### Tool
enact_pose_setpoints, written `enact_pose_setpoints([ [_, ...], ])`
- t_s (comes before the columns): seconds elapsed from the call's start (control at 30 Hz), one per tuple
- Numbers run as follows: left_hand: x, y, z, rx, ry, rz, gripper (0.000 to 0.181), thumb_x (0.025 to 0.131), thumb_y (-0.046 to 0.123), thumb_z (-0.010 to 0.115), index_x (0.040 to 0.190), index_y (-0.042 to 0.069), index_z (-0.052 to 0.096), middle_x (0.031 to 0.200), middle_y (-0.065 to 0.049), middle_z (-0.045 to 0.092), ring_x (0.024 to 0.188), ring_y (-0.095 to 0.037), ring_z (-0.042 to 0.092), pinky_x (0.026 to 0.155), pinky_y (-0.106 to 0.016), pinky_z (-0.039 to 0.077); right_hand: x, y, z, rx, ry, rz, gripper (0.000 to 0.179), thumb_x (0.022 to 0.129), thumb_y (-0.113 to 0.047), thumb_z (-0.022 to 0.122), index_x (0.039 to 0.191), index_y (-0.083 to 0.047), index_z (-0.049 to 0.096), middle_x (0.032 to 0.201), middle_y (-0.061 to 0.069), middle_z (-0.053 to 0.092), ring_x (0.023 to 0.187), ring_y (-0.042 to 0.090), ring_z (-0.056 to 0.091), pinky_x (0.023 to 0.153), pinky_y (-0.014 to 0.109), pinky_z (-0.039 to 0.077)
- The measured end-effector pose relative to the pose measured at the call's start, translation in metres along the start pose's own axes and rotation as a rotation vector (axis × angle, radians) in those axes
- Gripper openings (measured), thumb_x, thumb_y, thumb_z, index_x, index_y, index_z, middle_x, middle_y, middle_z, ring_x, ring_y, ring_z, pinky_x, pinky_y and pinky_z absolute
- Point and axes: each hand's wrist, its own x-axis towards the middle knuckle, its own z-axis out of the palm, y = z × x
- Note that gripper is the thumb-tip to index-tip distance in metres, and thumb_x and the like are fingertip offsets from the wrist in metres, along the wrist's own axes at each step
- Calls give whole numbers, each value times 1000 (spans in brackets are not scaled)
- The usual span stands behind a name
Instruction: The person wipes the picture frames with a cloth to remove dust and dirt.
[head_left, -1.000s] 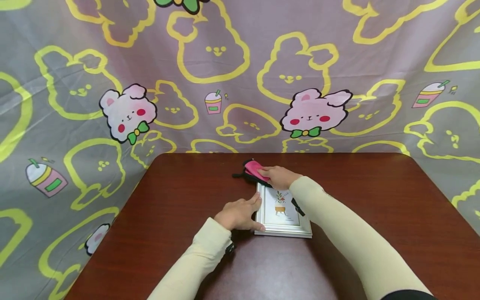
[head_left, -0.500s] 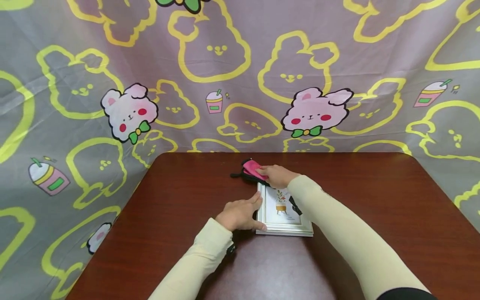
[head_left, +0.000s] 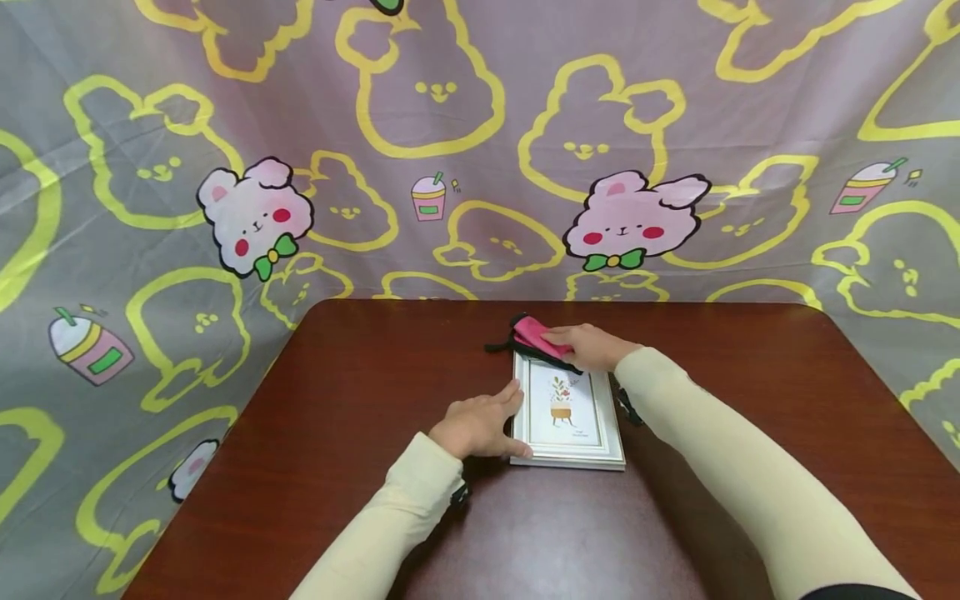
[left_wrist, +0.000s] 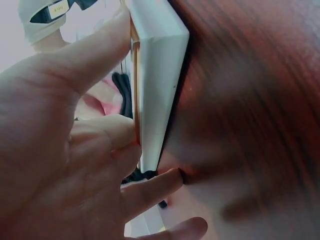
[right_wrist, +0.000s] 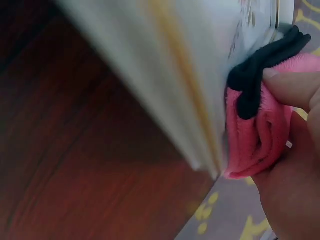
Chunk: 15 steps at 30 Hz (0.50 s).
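Note:
A white picture frame [head_left: 612, 433] lies face up on the table, showing a printed potted plant on a white sheet. My left hand [head_left: 480, 425] rests against its left side, thumb on the near-left corner and fingers spread along the edge. In the left wrist view, lower fingers [left_wrist: 155, 192] reach past the frame's side [left_wrist: 162, 75]. My right hand [head_left: 592, 346] holds a folded pink cloth with black trim [head_left: 534, 335] on the frame's far end. In the right wrist view, the thumb presses the fluffy pink cloth [right_wrist: 250, 140] against the frame's face.
The dark reddish-brown table [head_left: 360, 400] extends around the frame on all sides. Behind it hangs a grey-pink curtain [head_left: 465, 75] printed with yellow outlines and cartoon bears. The table's far edge [head_left: 420, 302] stands a little beyond the cloth.
My right hand and the cloth have shifted to the right along the frame's far end, uncovering more of the picture. The left hand and the frame have stayed in place.

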Motion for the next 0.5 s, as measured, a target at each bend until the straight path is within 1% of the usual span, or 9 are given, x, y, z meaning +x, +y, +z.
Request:
enact_pose_setpoints([
  [0.13,-1,-1,-1,-13,1,9,92,82,65,68,157,27,30,167,12,18,141,-20,47,96,-49,48,-11,8,-11,-7,-29,58,55,95,-6,61,148,-10,47,154,19,44,136,38,48,108,51,43],
  [0.2,-2,-1,-2,-11,3,10,92,82,65,68,157,27,31,167,11,19,141,-20,47,96,-49,48,-16,9,-17,-16,-45,78,55,94,-7,62,148,-10,47,153,21,45,138,40,46,110,53,42],
  [0.3,-2,0,-3,-8,7,6,93,81,65,68,157,27,31,167,11,19,140,-20,47,96,-49,48,-15,17,-18,2,-77,114,57,94,-7,64,148,-12,47,154,21,44,140,41,42,112,55,39],
  [0.37,-2,0,-2,-9,4,6,93,81,65,68,157,27,31,167,12,19,140,-20,47,95,-49,48,-16,26,-14,4,-84,83,57,95,-8,61,150,-14,45,155,19,43,142,39,41,114,53,38],
  [0.43,-2,1,-1,-14,-1,8,93,82,65,68,157,27,30,167,12,18,141,-20,47,95,-49,48,-16,42,-6,-1,-88,48,57,96,-6,59,151,-15,43,155,17,43,141,35,42,115,50,38],
  [0.47,-1,1,0,-13,-2,9,93,82,66,68,157,27,30,167,12,18,140,-20,47,94,-49,48,-1,72,12,128,-25,-67,54,96,-7,59,148,-16,48,148,13,53,134,25,50,111,39,44],
  [0.5,-1,1,0,-12,-4,8,93,82,66,67,157,27,30,167,12,18,140,-20,47,94,-49,48,4,85,18,118,-23,-87,54,96,-10,61,148,-18,48,147,12,54,131,23,52,107,38,47],
])
